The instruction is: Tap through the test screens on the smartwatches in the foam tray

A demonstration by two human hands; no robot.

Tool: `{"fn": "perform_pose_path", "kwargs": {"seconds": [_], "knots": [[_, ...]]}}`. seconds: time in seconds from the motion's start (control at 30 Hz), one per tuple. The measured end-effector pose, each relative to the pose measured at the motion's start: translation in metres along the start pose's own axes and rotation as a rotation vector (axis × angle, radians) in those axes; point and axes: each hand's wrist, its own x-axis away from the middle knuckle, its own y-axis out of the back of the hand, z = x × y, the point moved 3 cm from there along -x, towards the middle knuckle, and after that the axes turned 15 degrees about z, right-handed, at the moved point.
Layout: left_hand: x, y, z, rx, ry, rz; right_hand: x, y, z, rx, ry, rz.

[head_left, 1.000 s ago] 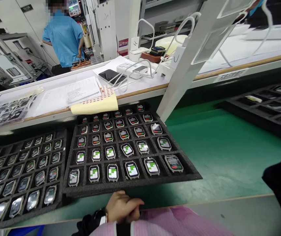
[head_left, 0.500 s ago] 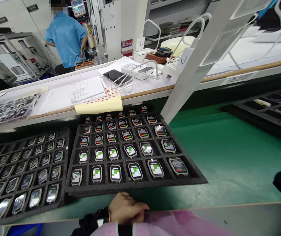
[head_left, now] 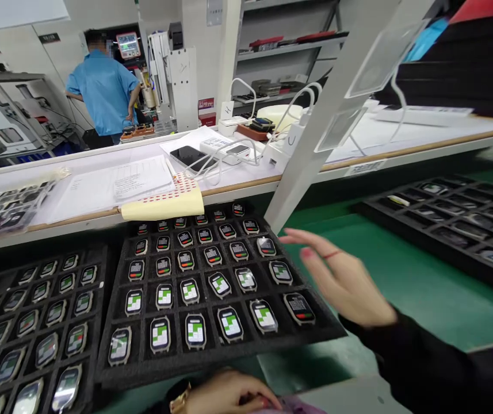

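Note:
My right hand (head_left: 336, 270) reaches in from the right, fingers stretched out and empty. Its fingertips hover by the right side of the middle black foam tray (head_left: 160, 371), nearest a smartwatch (head_left: 266, 246) with glare on its screen. The tray holds rows of smartwatches without straps. Front-row screens, such as on this watch (head_left: 195, 331), are mostly green and white; the back rows show dark screens with a red and green strip. At the bottom edge, my left hand (head_left: 229, 394) lies in front of the tray with its fingers curled in, and nothing shows in them.
Another foam tray of watches (head_left: 95, 322) adjoins on the left, and a third tray (head_left: 405, 215) lies far right on the green mat (head_left: 384, 253). A slanted white post (head_left: 310, 126) rises behind. The shelf above carries papers (head_left: 142, 178), a phone (head_left: 192, 158) and cables. A person (head_left: 102, 86) stands beyond.
My right hand has come into view and extended to the tray's right side. My left hand sits lower in the picture. The view has shifted, showing more of the far-right tray.

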Motion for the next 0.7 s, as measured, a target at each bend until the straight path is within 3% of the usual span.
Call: {"fn": "perform_pose_path", "kwargs": {"seconds": [0.13, 0.23, 0.47, 0.6, 0.7], "knots": [[-0.018, -0.005, 0.014, -0.028, 0.051, -0.067, 0.006, -0.038, -0.036, 0.037, 0.001, 0.088], [-0.023, -0.008, 0.022, -0.006, 0.030, -0.088, 0.011, -0.051, -0.051, 0.017, -0.016, 0.094], [-0.019, -0.007, 0.028, 0.103, -0.040, -0.087, 0.010, -0.052, -0.051, 0.125, 0.022, 0.166], [-0.013, -0.004, 0.019, 0.197, -0.058, -0.051, 0.007, -0.046, -0.044, 0.128, 0.024, 0.143], [-0.007, -0.001, 0.010, 0.268, -0.060, -0.014, 0.001, -0.043, -0.031, 0.107, 0.080, 0.197]]}}
